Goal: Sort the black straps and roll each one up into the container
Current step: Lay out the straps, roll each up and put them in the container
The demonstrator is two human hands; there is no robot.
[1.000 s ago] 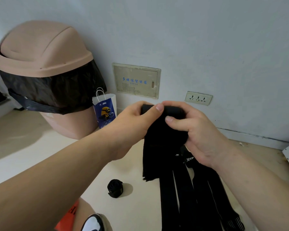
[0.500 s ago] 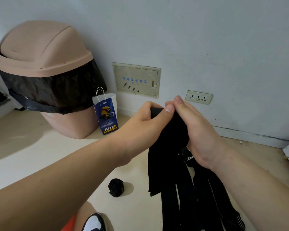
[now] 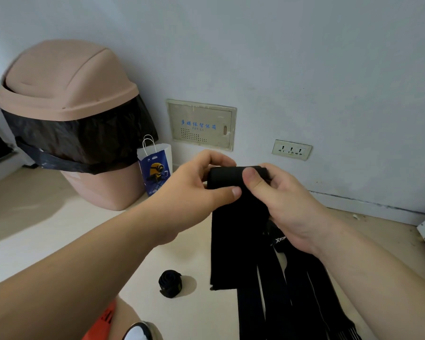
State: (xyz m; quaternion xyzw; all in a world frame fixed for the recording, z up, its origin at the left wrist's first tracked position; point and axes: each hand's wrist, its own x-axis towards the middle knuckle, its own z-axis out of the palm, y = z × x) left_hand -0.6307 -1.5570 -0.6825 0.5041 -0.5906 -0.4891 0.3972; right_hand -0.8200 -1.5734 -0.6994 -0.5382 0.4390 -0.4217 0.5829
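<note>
Holding: a person's left hand point(image 3: 196, 185) and right hand point(image 3: 287, 207) grip the folded top of a wide black elastic strap point(image 3: 236, 229), raised in front of the wall and above the pale floor point(image 3: 59, 229)
Left hand: thumb pressed on the near face just under the fold, fingers curled round the back, closed firmly on the strap
Right hand: thumb laid across the top of the fold, fingers wrapped behind it, likewise clamped on the strap
Strap in hand: hangs straight down from the fold, its loose lower end level with the coil on the floor
Other straps: several long black bands point(image 3: 304, 290) trail from beneath the right palm toward the bottom edge; one bears a white logo, partly hidden
Rolled strap: one small black coil point(image 3: 169, 283) lies on the floor below the left forearm, left of the hanging strap and not touching it
Background: a dusty-pink plastic swing-lid bin point(image 3: 66, 77) lined with a black plastic bag point(image 3: 84, 141) stands at left against the wall, with a small blue paper gift bag point(image 3: 155, 168) with white cord handles just beside it
Wall: a cream metal panel point(image 3: 201, 125) with blue lettering and a cream triple socket point(image 3: 291, 150) sit low down
</note>
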